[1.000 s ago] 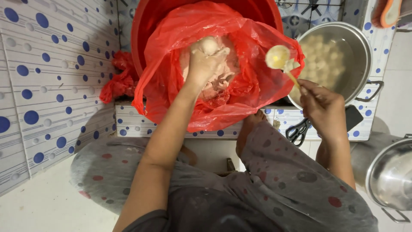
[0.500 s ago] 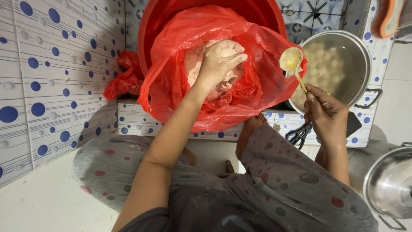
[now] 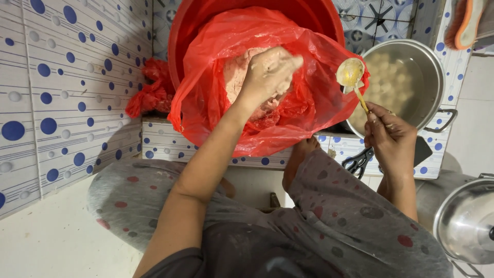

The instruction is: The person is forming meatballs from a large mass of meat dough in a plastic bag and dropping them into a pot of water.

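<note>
Centrally, a red plastic basin (image 3: 309,20) lined with a red plastic bag (image 3: 314,103) holds pale pink paste (image 3: 237,77); left hand (image 3: 267,72), fingers clenched on paste. Right hand (image 3: 391,136) grips a yellow spoon (image 3: 351,74) beside a steel pot (image 3: 411,82) of pale balls (image 3: 391,77).

- A pair of black-handled scissors (image 3: 358,160) lies on the tiled ledge (image 3: 164,144).
- A crumpled red bag (image 3: 149,92) sits in the corner beside the dotted wall tiles (image 3: 62,98).
- A steel lidded pot (image 3: 465,219) stands at the lower right.
- An orange-edged sandal (image 3: 463,23) shows at the top right.
</note>
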